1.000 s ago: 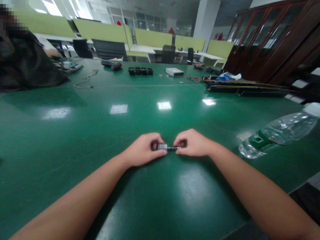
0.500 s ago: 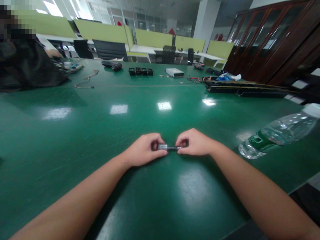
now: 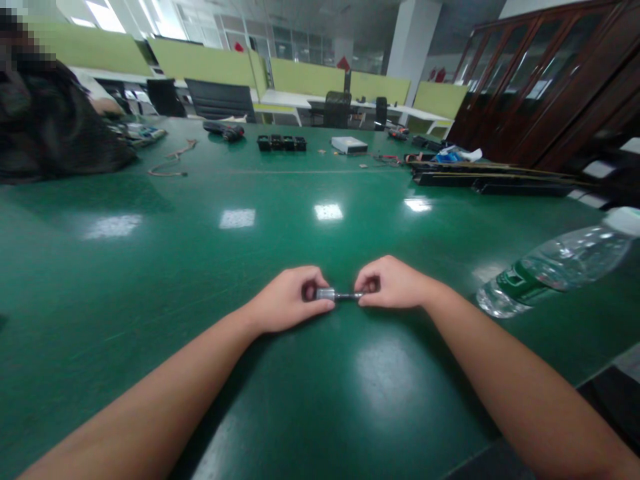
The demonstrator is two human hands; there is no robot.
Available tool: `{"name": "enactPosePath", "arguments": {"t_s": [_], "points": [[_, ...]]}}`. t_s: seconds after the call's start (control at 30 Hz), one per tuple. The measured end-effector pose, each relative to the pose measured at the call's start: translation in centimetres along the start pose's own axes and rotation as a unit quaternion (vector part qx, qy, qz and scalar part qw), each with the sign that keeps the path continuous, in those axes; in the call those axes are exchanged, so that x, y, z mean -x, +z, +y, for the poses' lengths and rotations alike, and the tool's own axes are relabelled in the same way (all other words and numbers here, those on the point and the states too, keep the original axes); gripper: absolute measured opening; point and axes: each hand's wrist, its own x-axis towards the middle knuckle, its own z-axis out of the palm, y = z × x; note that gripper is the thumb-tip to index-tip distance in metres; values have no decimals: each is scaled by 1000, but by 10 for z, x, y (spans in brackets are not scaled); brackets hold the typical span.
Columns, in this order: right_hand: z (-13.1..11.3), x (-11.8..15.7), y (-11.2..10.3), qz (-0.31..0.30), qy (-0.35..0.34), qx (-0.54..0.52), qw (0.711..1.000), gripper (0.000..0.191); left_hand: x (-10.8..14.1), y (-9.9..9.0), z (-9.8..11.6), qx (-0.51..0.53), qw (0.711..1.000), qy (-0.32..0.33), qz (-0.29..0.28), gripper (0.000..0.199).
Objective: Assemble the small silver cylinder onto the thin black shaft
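My left hand (image 3: 283, 301) rests low over the green table, its thumb and fingers closed around a small silver metal cylinder (image 3: 326, 294). A thin dark rod (image 3: 346, 297) sticks out of the cylinder's right end. Opposite it, my right hand (image 3: 396, 283) pinches the far end of this rod between thumb and fingertips. Cylinder and rod lie in one line, level with the tabletop. The cylinder's left part is hidden in my left hand, and the rod's tip is covered by my right fingers.
On the right stands a clear water bottle (image 3: 545, 273) with a green label. Along the back of the green table (image 3: 280, 247) are black blocks (image 3: 281, 143), a white-topped box (image 3: 349, 145), a cable (image 3: 175, 158) and dark rails (image 3: 450, 175). A person in dark clothing (image 3: 65, 127) sits at left.
My right hand has shifted slightly to the right, away from the cylinder, and a bit more of the thin rod shows between my hands. My left hand has stayed put.
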Motion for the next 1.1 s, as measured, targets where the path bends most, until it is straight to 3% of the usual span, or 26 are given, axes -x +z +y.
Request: {"name": "enactPosePath", "arguments": {"t_s": [0.6,1.0,1.1], "points": [[12,4,-17,-34,40,4,999,19,-1,0,-1,3,1000,2,1,30],[10,2,-12,-43,14,-21,999,21,-1,0,-1,2,1000,3,0,28],[6,-1,-2,-11,-5,-18,1000,20,-1,1,-1,2,1000,-4,2,28]]}}
